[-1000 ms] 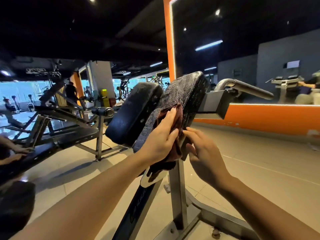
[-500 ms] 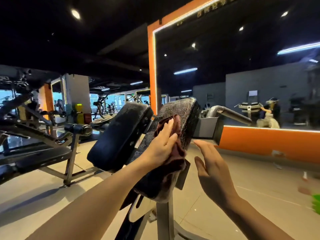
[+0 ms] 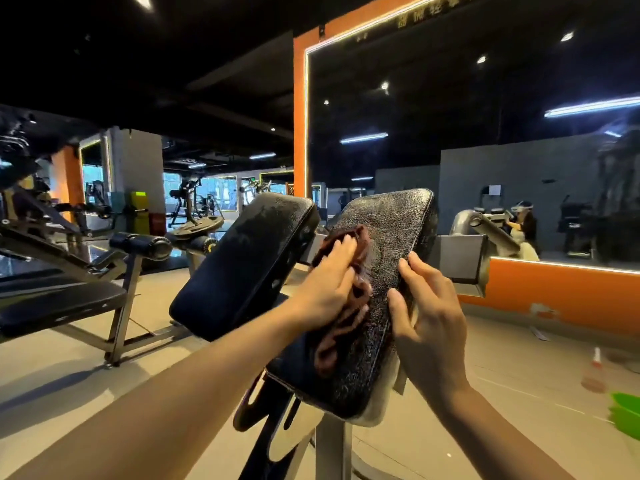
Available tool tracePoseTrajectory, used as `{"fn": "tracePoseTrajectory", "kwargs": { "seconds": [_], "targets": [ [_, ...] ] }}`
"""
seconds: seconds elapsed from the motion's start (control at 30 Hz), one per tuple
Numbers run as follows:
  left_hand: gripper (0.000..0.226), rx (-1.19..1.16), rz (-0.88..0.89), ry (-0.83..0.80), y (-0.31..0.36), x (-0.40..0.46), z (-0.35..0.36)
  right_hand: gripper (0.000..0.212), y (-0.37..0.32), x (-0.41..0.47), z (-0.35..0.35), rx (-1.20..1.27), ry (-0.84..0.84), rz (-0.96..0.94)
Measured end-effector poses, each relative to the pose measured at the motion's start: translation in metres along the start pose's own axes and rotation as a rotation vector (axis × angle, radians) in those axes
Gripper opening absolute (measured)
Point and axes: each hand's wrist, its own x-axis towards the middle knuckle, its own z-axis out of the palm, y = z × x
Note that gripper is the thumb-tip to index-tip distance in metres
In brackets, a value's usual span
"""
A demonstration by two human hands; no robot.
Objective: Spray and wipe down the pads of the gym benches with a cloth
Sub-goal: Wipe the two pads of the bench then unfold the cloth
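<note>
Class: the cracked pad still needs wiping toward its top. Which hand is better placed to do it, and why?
Left. The left hand already presses the cloth flat on the pad; the right hand only steadies its edge.

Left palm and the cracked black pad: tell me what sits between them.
In the head view, the crumpled brown cloth lies between the left hand and the cracked black pad, pressed flat against its surface.
</note>
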Motion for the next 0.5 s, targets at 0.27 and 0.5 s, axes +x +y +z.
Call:
{"fn": "tracePoseTrajectory", "kwargs": {
  "seconds": [0.27, 0.5],
  "targets": [
    [0.055, -0.131, -0.076, 0.041, -0.013, 0.013, -0.001, 0.049, 0.006, -0.001, 0.002, -0.025, 0.055, -0.093],
    [0.051, -0.164, -0.106, -0.023, -0.03, 0.024, -0.012, 0.047, 0.009, 0.001, 0.009, 0.008, 0.095, -0.095]
  ]
}}
